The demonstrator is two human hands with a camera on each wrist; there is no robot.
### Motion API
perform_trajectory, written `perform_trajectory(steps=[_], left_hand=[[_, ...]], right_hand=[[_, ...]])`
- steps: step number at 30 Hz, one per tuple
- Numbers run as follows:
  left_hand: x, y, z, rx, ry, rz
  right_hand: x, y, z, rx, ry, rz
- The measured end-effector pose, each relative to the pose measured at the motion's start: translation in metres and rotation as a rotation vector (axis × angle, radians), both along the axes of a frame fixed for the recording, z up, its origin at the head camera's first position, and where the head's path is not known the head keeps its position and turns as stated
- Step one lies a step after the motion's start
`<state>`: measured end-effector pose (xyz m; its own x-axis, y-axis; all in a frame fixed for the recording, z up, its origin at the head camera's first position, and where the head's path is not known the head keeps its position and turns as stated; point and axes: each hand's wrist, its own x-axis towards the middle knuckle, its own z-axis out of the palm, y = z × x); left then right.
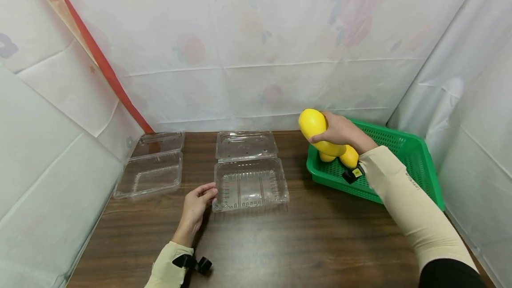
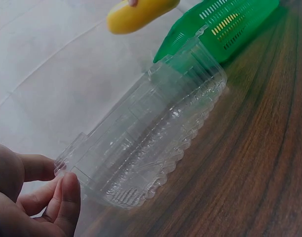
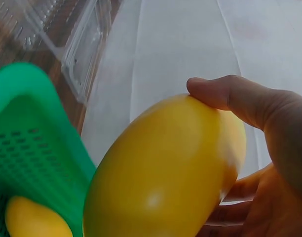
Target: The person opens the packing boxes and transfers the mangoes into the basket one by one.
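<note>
My right hand (image 1: 340,131) grips a smooth yellow mango (image 1: 313,123) above the left end of the green basket (image 1: 425,163). In the right wrist view the thumb lies over the top of this mango (image 3: 161,163), with fingers around its far side. Lower in the basket, another mango (image 1: 350,157) shows beneath the hand. At the middle of the table lies an open clear plastic clamshell box (image 1: 250,186), its lid (image 1: 246,145) folded back toward the wall. My left hand (image 1: 196,206) pinches the box's left edge between thumb and fingers.
A second open clear clamshell box (image 1: 154,174) lies at the left of the brown wooden table (image 1: 304,243). White patterned sheeting (image 1: 248,48) stands behind the table and along both sides. The basket's perforated walls rise on the right.
</note>
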<state>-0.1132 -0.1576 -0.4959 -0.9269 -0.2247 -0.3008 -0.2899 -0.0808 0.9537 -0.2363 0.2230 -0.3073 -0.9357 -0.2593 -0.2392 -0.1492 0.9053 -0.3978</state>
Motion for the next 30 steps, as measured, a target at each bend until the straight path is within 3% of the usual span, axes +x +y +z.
perform_trajectory(steps=[23,30], left_hand=[[0.001,-0.001,0.000,0.018,-0.004,-0.005],[0.001,-0.001,0.001,0.015,-0.009,-0.002]], right_hand=[[0.002,0.055,-0.012,0.080,-0.103,0.002],[0.002,0.065,-0.025,0.084,-0.149,0.026]])
